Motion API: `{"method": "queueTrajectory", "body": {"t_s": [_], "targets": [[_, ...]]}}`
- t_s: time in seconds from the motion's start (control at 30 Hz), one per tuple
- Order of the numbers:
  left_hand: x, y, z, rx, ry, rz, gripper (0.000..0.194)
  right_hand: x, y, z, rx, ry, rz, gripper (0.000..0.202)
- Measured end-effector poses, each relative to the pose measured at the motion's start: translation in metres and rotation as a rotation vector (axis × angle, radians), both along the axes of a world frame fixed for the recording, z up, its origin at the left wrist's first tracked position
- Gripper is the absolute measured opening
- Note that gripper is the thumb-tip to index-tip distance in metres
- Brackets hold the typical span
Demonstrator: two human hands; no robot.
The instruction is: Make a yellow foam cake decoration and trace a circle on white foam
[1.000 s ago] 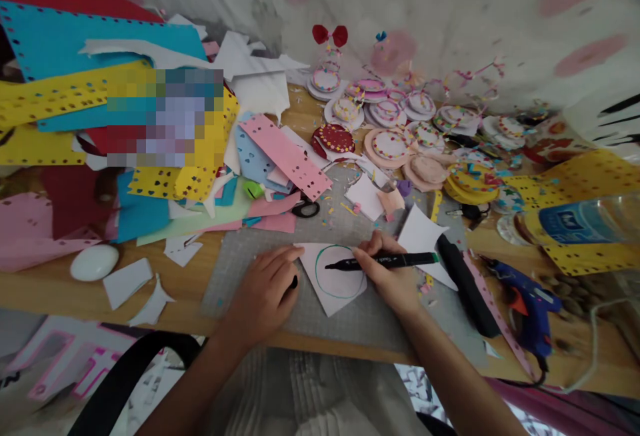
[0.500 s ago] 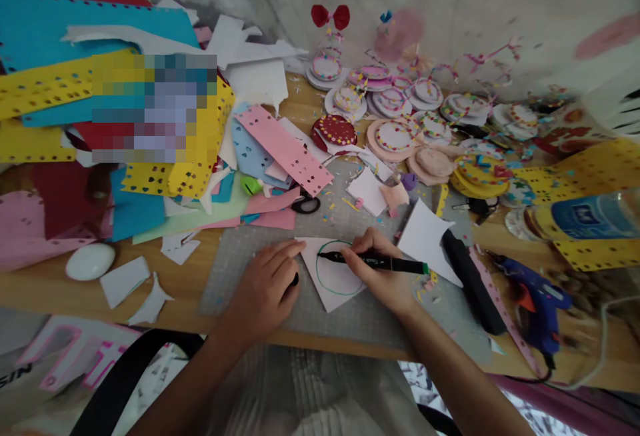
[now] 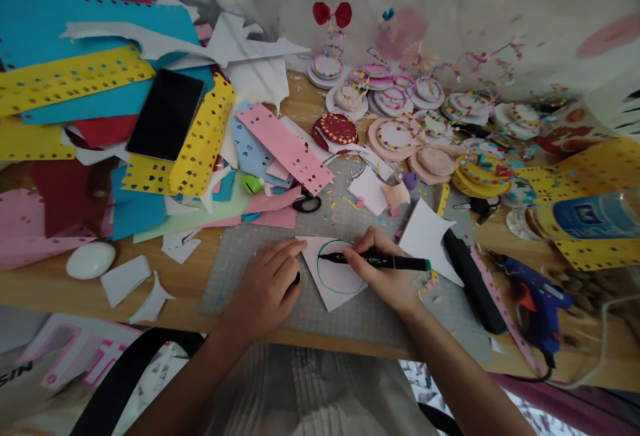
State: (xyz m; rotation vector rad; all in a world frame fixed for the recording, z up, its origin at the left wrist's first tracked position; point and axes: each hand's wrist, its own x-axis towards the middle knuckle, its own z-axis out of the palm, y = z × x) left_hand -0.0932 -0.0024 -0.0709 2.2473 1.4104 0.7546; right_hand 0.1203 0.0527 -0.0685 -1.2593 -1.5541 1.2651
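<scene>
My right hand (image 3: 383,269) is closed around a black marker (image 3: 385,261) with a green end. The marker's tip meets the left side of a green circle outline on a piece of white paper (image 3: 333,299); my fingers cover part of the circle's right side. At the paper's left edge, my left hand (image 3: 267,283) rests with its index fingertip on the upper corner. Its other fingers are curled, and a small black piece (image 3: 296,279), which looks like a marker cap, pokes out between them. The paper lies on a grey cutting mat (image 3: 235,269).
Scissors (image 3: 307,203) lie beyond the paper. A blue glue gun (image 3: 537,296) and a black bar (image 3: 473,283) sit at right, below a bottle (image 3: 585,216). Several small decorated hats (image 3: 395,136) stand at the back. A phone (image 3: 166,115) rests on foam sheets (image 3: 100,16).
The marker and both hands hold nearly the same place; the tip stays at the circle's left side. A pixelated patch at upper left now shows a phone with a dark screen.
</scene>
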Motion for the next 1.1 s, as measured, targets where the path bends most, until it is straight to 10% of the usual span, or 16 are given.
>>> {"method": "queueTrajectory", "body": {"t_s": [0.77, 1.1], "targets": [[0.000, -0.001, -0.001, -0.013, -0.011, -0.003, 0.019, 0.010, 0.004, 0.005, -0.127, -0.001, 0.239, 0.037], [-0.004, -0.009, 0.015, -0.150, -0.270, 0.109, 0.010, 0.028, 0.010, 0.014, -0.096, 0.561, -0.131, 0.028]]}}
